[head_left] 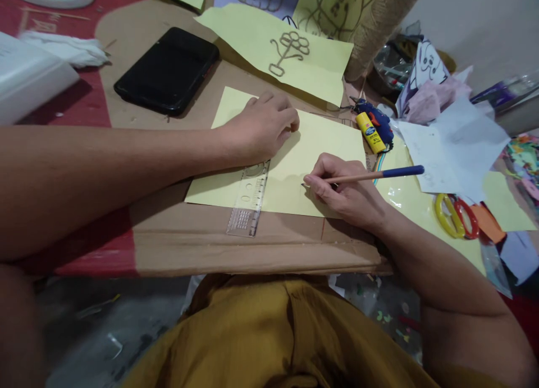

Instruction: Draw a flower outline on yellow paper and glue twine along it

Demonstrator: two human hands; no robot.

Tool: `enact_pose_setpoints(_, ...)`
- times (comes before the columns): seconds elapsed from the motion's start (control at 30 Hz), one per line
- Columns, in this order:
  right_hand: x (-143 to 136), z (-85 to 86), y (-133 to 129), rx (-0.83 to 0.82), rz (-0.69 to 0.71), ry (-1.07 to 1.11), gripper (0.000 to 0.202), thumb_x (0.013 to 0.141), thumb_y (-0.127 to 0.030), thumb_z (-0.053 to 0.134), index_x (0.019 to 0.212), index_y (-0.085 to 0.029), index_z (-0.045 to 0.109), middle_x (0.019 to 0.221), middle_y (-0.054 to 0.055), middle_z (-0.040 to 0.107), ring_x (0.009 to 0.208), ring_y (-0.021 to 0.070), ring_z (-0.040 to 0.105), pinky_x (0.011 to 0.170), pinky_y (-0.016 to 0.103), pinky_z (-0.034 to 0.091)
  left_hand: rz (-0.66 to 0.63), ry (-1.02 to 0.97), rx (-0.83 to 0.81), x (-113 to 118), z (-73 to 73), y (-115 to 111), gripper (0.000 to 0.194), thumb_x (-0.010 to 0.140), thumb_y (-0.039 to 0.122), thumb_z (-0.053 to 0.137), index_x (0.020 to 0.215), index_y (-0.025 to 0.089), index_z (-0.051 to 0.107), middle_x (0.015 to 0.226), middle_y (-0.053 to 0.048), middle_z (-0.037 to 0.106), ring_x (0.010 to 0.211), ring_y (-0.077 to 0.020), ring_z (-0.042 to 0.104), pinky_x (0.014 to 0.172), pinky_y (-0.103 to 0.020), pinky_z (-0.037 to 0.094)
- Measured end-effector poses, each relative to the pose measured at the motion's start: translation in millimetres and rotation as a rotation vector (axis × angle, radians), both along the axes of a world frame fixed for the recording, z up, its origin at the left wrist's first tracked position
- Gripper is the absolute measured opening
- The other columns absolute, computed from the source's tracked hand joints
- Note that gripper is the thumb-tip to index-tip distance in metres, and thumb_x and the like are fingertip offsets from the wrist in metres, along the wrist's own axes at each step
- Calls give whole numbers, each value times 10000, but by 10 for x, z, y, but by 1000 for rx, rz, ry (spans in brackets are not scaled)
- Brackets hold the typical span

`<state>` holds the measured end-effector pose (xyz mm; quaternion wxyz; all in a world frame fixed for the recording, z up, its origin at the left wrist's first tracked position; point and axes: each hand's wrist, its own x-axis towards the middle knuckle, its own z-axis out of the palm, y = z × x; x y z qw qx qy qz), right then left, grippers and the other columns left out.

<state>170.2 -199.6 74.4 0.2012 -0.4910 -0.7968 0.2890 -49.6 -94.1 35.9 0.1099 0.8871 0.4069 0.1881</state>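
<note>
A pencil (366, 176) with a blue end is pinched in my right hand (343, 188), its tip at the pale yellow sheet (324, 135). A few faint lines show on the sheet near the tip. My left hand (263, 124) rests palm down across the same sheet, fingers apart and slightly bent, holding nothing that I can see. Beneath its wrist side lies a clear plastic ruler (248, 200), the upper part hidden and the lower end sticking out past the sheet's near edge onto the cardboard (189, 236).
A black phone-like device (167, 71) lies left of the sheet. Behind stands a yellow sheet with a twine flower (288, 51), beside a twine spool (379, 26). To the right are a yellow glue stick (370, 132), scissors (457, 217) and paper scraps (452, 141).
</note>
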Motion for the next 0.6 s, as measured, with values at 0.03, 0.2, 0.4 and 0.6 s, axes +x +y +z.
enact_pose_setpoints(0.03,-5,0,0,1,-5,-5,500,1064,-657,669,806,-251,533,682,-13,628,615,151,509,634,333,330,0,4,-3,2,6,-3,328,1119,209,521,1298,204,796,1422,-174,721,1445,-418,616,1203,-592,519)
enact_pose_setpoints(0.2,-32,-11,6,10,-6,1,494,1068,-642,662,798,-253,523,672,-18,615,607,149,495,628,332,328,-9,-53,5,-10,-33,20,313,1113,232,546,1266,259,817,1386,-144,741,1416,-407,628,1195,-589,520)
enact_pose_setpoints(0.4,-72,-37,20,22,21,10,337,1053,-461,653,820,-255,523,680,-21,631,607,146,504,630,321,337,-11,-34,-5,2,-14,4,359,1114,225,490,1271,236,813,1396,-164,726,1444,-429,599,1189,-619,516)
enact_pose_setpoints(0.6,-118,-28,26,-7,36,21,312,1046,-434,640,824,-255,514,684,-16,642,617,145,505,639,317,344,21,47,-65,39,89,-50,380,1144,214,447,1342,202,772,1489,-163,668,1456,-388,551,1238,-616,481)
